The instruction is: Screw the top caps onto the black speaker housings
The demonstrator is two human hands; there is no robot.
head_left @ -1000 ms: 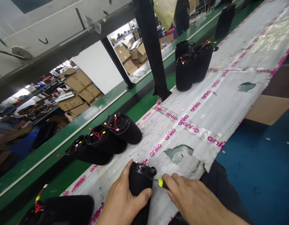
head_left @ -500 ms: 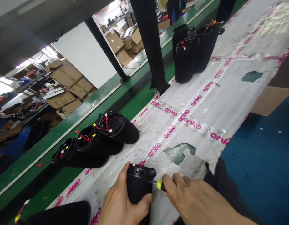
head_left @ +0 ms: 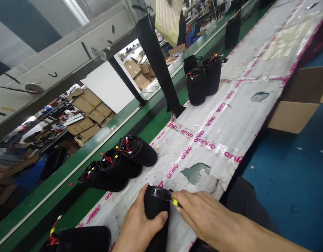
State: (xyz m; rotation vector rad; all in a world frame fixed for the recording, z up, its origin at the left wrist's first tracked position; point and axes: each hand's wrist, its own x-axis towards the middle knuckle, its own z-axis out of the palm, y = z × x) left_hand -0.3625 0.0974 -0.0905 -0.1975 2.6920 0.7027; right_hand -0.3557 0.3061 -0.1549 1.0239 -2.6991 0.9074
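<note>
My left hand (head_left: 143,220) is wrapped round a black cylindrical speaker body (head_left: 156,206), which stands tilted with its open rim up. The thumb lies across its near side. A thin tool with a yellow and black handle (head_left: 175,202) is in my right hand (head_left: 200,213), its fingers closed round the handle. The tool's tip is at the right side of the rim, hidden by the fingers and the rim. Red wires barely show at the top of the body.
Several similar black bodies (head_left: 140,150) with red wires stand along the green conveyor (head_left: 80,190) to the left. Another body (head_left: 85,238) lies at the lower left. More (head_left: 196,87) stand beyond a black post (head_left: 161,66). An open carton (head_left: 292,115) is at the right.
The camera view has shifted and tilted. My right hand has come closer to the rim with the tool, so its shaft no longer shows. My left hand keeps its hold.
</note>
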